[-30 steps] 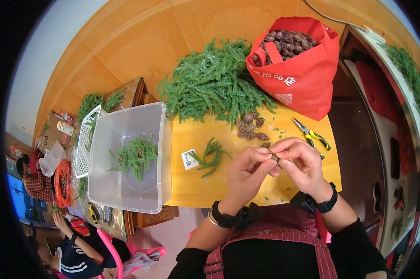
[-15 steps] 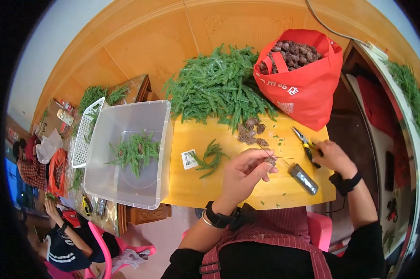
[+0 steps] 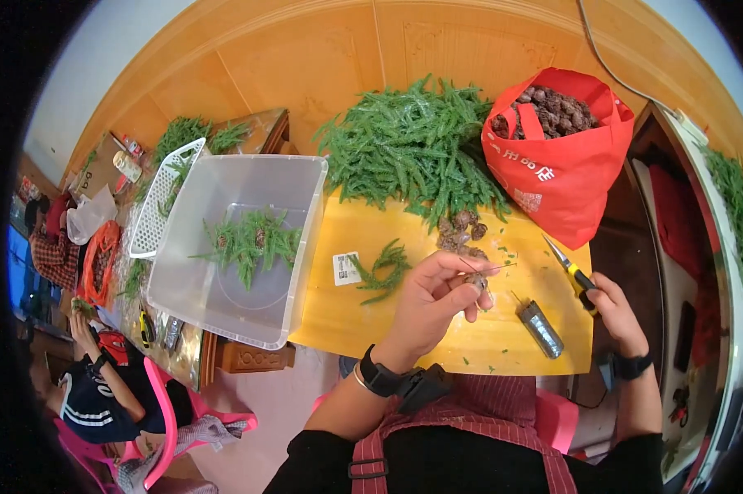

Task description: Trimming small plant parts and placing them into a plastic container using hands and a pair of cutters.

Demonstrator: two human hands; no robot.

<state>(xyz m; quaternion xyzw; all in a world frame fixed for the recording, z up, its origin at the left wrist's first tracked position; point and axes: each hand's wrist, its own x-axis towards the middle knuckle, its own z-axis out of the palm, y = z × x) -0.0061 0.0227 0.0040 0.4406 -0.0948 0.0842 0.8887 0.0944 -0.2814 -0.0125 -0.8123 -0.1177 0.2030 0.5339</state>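
Note:
A small brown pine cone (image 3: 476,282) with thin wire ends sticking out is pinched between the fingers of my left hand (image 3: 437,300), above the front half of the yellow table (image 3: 338,325). Off to the right, my right hand (image 3: 617,311) is closed round the yellow-and-black handles of the pliers (image 3: 575,273), whose jaws point away toward the red bag. Between my hands lies a dark wrapped bundle of wire (image 3: 541,329). Several loose pine cones (image 3: 460,233) sit just beyond my left hand. A curved green sprig (image 3: 384,270) rests to its left, next to a white printed card (image 3: 346,268).
Behind stand a large heap of green artificial branches (image 3: 413,148) and a red bag (image 3: 557,177) full of pine cones. A clear plastic bin (image 3: 178,272) holding decorated sprigs borders the table's left. Further left, a person (image 3: 100,387) works at another table.
My right hand has taken up the pliers from the table and drawn them right. My left hand still holds the pine cone. The whole view has shifted slightly.

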